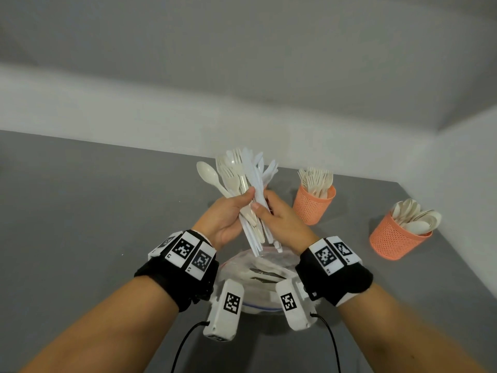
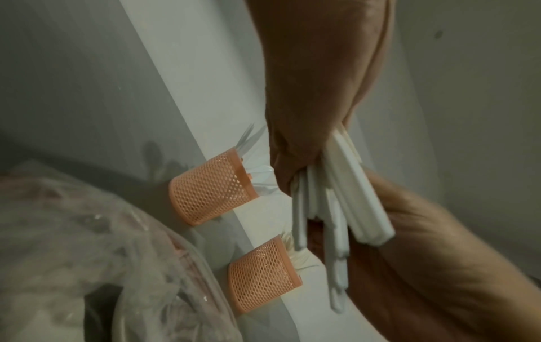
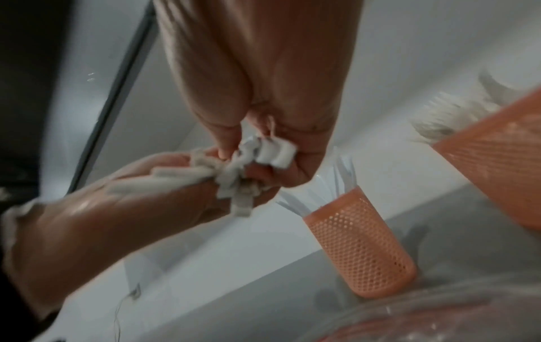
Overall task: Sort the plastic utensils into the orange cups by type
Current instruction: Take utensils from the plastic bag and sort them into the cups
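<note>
We are partway done: forks fill one orange cup (image 1: 313, 203), spoons another (image 1: 398, 238), knives a third (image 3: 363, 250), while our left hand (image 1: 226, 219) and right hand (image 1: 279, 219) both grip a mixed bunch (image 1: 242, 179) above the bag (image 1: 258, 267), with more left.
</note>
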Motion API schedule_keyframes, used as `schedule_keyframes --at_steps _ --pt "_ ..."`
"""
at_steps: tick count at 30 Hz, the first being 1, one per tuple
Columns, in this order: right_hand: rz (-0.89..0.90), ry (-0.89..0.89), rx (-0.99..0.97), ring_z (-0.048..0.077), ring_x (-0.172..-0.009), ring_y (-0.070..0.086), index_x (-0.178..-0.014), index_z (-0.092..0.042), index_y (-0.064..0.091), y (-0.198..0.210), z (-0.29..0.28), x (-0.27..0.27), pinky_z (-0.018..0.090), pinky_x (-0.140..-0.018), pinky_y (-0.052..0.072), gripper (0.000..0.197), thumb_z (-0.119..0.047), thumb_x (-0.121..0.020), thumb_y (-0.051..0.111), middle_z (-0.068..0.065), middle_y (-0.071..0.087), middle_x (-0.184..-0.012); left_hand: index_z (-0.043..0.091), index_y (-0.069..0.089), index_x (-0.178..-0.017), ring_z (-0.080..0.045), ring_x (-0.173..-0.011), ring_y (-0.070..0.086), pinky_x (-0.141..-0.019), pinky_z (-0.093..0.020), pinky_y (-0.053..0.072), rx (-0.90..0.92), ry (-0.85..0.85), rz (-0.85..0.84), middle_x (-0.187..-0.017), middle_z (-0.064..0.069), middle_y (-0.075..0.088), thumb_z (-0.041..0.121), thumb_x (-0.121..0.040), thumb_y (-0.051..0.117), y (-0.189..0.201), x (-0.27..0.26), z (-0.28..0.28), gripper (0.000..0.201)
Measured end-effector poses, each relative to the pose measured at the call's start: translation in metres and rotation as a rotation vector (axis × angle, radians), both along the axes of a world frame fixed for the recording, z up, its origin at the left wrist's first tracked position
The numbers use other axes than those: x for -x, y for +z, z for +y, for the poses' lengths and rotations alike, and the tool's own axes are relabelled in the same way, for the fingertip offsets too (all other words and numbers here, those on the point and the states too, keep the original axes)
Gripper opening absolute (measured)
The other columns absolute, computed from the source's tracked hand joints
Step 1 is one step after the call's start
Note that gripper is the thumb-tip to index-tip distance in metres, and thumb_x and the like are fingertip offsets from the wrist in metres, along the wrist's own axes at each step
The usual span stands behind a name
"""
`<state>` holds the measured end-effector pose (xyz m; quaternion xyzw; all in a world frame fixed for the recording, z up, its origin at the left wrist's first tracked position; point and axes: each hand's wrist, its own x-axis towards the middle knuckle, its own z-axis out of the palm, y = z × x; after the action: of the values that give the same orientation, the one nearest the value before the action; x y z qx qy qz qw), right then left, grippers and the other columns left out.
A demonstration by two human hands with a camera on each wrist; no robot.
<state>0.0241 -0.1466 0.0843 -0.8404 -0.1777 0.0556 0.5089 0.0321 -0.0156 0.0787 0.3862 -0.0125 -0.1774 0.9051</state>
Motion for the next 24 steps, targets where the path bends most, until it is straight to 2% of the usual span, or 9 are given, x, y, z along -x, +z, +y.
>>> schedule_keyframes --at_steps 2,4,6,8,11,15,18,20,24 --pt "0.086 -0.012 -0.080 0.004 -0.082 0.060 -0.118 -0.019 0.048 0.000 -0.001 -0.003 0.014 -0.070 0.050 0.020 -0.019 -0.099 0.042 -0.009 0.060 -0.091 0.006 0.051 -0.128 -0.033 -0.101 0.062 -0.078 -0.047 0.055 -0.074 -0.025 -0.030 -0.121 -0.021 0.058 0.013 -0.098 0.041 0.001 0.001 0.002 0.032" --pt "0.109 -0.028 -0.083 0.012 -0.068 0.057 -0.112 -0.020 0.047 0.000 0.002 -0.005 0.020 -0.059 0.051 0.015 -0.018 -0.099 0.041 -0.003 0.058 -0.080 0.004 0.053 -0.122 -0.033 -0.074 0.065 -0.061 -0.047 0.057 -0.151 -0.021 -0.039 -0.100 -0.022 0.062 0.016 -0.098 0.042 0.002 -0.001 0.005 0.029" --pt "0.114 -0.044 -0.083 0.011 -0.055 0.051 -0.113 -0.015 0.047 0.000 0.005 -0.009 0.021 -0.048 0.046 0.016 -0.016 -0.098 0.041 0.002 0.053 -0.069 -0.007 0.051 -0.121 -0.032 -0.057 0.061 -0.057 -0.046 0.056 -0.193 0.014 -0.032 -0.082 -0.023 0.061 0.013 -0.098 0.042 0.001 -0.005 0.007 0.031" --pt "0.148 -0.059 -0.139 0.003 -0.046 0.046 -0.116 -0.013 0.047 0.002 0.007 -0.014 0.019 -0.044 0.038 0.019 -0.015 -0.098 0.041 -0.001 0.050 -0.066 -0.013 0.052 -0.116 -0.029 -0.060 0.061 -0.062 -0.043 0.057 -0.199 0.080 -0.013 -0.075 -0.019 0.064 0.004 -0.095 0.042 0.000 -0.011 0.010 0.029" --pt "0.135 -0.093 -0.167 -0.002 -0.039 0.041 -0.112 -0.021 0.048 0.009 0.008 -0.025 0.014 -0.042 0.033 0.017 -0.026 -0.099 0.040 -0.009 0.045 -0.061 -0.004 0.061 -0.094 -0.016 -0.057 0.061 -0.056 -0.027 0.055 -0.198 0.141 0.039 -0.065 -0.009 0.063 -0.002 -0.092 0.044 -0.001 -0.019 0.020 0.017" --pt "0.031 -0.193 -0.270 0.009 -0.054 0.040 -0.093 -0.016 0.044 0.025 0.004 -0.054 0.023 -0.056 0.039 0.017 -0.030 -0.100 0.038 -0.003 0.041 -0.066 0.000 0.061 -0.085 -0.014 -0.055 0.060 -0.057 -0.025 0.054 -0.240 0.196 0.096 -0.066 -0.008 0.059 0.002 -0.089 0.055 -0.009 -0.031 0.038 0.008" --pt "-0.094 -0.229 -0.324 0.010 -0.071 0.048 -0.099 -0.012 0.043 0.032 0.009 -0.078 0.018 -0.072 0.043 0.009 -0.018 -0.100 0.037 -0.002 0.048 -0.074 0.002 0.061 -0.081 -0.013 -0.051 0.061 -0.055 -0.023 0.055 -0.227 0.209 0.110 -0.060 -0.006 0.061 0.004 -0.090 0.055 -0.009 -0.038 0.046 0.011" --pt "-0.155 -0.230 -0.406 0.009 -0.077 0.052 -0.098 -0.015 0.043 0.032 0.018 -0.091 0.015 -0.076 0.044 0.007 -0.011 -0.099 0.037 -0.002 0.053 -0.077 0.000 0.061 -0.083 -0.012 -0.051 0.062 -0.056 -0.023 0.056 -0.214 0.190 0.109 -0.059 -0.005 0.063 0.002 -0.089 0.056 -0.007 -0.039 0.049 0.008" --pt "-0.143 -0.250 -0.472 0.013 -0.087 0.056 -0.089 -0.026 0.043 0.018 0.038 -0.112 0.025 -0.082 0.045 0.017 -0.011 -0.097 0.042 -0.001 0.060 -0.086 -0.001 0.061 -0.083 -0.011 -0.051 0.063 -0.056 -0.022 0.056 -0.224 0.175 0.105 -0.058 -0.005 0.064 0.000 -0.088 0.056 -0.006 -0.039 0.053 0.007"
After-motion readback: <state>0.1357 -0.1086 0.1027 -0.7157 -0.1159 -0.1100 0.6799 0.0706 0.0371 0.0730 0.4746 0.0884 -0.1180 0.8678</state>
